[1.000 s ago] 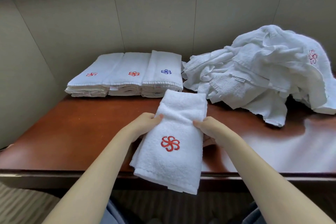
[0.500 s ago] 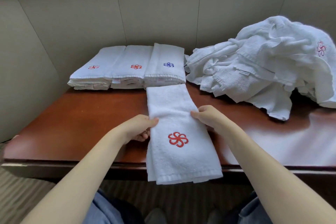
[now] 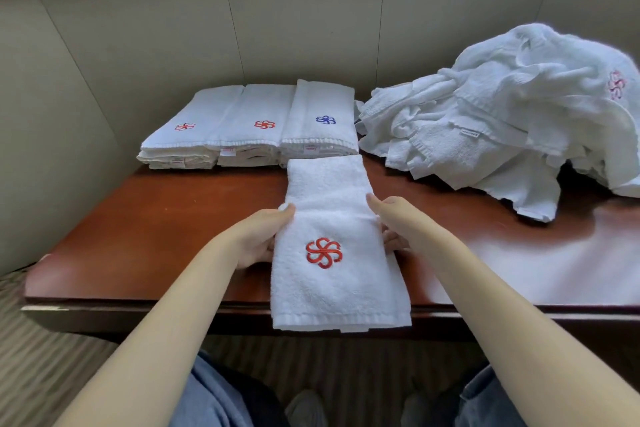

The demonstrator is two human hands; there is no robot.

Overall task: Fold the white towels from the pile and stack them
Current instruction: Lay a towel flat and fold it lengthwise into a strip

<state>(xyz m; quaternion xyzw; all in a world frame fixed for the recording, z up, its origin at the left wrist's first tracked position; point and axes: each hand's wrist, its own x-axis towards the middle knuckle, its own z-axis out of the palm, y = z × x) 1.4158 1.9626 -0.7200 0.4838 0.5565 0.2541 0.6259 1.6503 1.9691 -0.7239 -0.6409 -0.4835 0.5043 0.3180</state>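
The left hand (image 3: 263, 239) and right hand (image 3: 398, 222) each pinch a long side of the folded towel (image 3: 332, 288), thumbs on top and fingers (image 3: 393, 244) curled beneath. The towel lies on the worktop (image 3: 173, 236), overhanging its front edge.

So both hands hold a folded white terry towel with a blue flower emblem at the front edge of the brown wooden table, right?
Not quite. The head view shows that the flower emblem on the folded white terry towel is red, not blue. The rest stands: the left hand and the right hand hold it at the front edge of the brown wooden table.
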